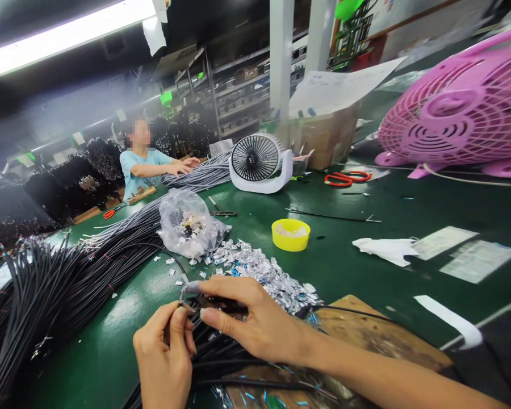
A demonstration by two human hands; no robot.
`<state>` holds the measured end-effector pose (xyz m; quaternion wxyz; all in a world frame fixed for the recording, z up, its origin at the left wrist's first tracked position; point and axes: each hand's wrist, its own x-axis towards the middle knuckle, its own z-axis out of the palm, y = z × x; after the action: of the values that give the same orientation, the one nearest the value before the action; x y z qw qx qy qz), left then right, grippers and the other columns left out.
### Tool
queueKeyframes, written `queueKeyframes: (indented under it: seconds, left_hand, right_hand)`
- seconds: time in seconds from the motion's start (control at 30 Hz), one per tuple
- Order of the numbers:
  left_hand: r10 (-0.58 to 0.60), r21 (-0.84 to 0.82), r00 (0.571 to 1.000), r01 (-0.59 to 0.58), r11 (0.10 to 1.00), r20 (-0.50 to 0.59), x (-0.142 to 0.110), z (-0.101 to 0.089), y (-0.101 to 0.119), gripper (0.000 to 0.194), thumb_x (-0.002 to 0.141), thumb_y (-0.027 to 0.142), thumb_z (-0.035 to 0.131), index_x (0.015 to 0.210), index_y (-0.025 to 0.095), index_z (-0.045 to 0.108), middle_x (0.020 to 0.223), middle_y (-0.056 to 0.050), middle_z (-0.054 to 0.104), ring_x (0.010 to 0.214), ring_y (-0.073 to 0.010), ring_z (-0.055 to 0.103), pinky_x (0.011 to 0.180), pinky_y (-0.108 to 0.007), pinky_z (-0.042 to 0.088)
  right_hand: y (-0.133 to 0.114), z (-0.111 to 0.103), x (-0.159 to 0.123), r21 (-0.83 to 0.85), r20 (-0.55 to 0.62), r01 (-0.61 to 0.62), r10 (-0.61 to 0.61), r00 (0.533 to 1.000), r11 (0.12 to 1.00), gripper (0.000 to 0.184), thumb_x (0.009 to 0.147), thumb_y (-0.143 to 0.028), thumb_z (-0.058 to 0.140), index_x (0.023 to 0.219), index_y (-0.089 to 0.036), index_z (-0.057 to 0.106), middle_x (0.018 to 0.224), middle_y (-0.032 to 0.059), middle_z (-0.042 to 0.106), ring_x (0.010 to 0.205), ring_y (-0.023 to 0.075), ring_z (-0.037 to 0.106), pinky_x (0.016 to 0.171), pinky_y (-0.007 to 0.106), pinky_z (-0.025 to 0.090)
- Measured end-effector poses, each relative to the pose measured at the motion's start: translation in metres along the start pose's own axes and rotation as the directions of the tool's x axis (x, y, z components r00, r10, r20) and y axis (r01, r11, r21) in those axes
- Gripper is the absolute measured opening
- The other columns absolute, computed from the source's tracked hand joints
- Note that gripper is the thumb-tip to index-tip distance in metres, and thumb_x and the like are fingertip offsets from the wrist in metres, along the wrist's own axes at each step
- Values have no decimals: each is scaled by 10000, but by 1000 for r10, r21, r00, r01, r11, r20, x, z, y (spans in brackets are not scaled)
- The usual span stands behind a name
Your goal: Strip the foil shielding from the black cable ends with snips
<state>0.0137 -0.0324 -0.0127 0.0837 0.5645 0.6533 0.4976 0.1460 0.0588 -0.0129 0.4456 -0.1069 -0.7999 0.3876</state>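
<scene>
My left hand [166, 346] is closed in a pinch on the end of a black cable [180, 305], whose thin stripped tip points upward. From the right, my right hand [251, 315] reaches over with index finger and thumb apart. A grey finger cover [191, 287] on its index fingertip touches or nearly touches the stripped cable tip. More black cables [213, 346] lie under my hands, partly hidden by them. Just beyond, silver foil scraps [264, 270] are heaped on the green table [123, 318].
Black cable bundles [38, 307] fill the left side. A plastic bag [187, 221], yellow dish [290, 236], white fan [259, 165], red-handled scissors [347, 178] and pink fan [455, 108] stand or lie beyond. A wooden board [366, 335] is at right. Across the table, a person [140, 165] handles grey cables.
</scene>
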Motion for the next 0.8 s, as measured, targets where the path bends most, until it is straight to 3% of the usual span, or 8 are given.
queueKeyframes:
  seconds: [0.1,0.23,0.47,0.8]
  left_hand:
    - [-2,-1,1000,2,1000,-16,0,0,0,265,880,309,456,741,182,643,454,26,525,371,-101,485,405,-197,398]
    - [11,-9,999,-11,1000,-35,-1,1,2,223,855,304,501,724,186,638,476,26,547,401,-108,516,432,-202,429]
    - [29,-23,998,-30,999,-56,-3,3,1,175,846,260,508,741,182,625,535,21,580,417,-101,547,441,-195,470]
    - [65,42,993,-61,997,-101,-3,5,0,146,846,257,519,825,180,641,675,-17,640,528,-120,615,516,-203,526]
  right_hand:
    - [4,2,-1,-88,-62,-46,41,997,995,259,878,-301,474,982,-158,664,804,42,670,704,121,587,637,229,442]
    - [7,3,-2,-125,2,-62,63,998,990,286,898,-314,451,905,-156,691,719,32,656,605,101,542,563,212,400]
    - [9,3,-3,-166,14,-39,42,999,985,328,916,-333,441,844,-135,692,617,17,597,542,90,478,506,211,342]
    - [10,3,-8,-313,-45,-5,-10,999,950,313,913,-327,451,849,-153,703,685,46,644,594,109,537,574,224,396]
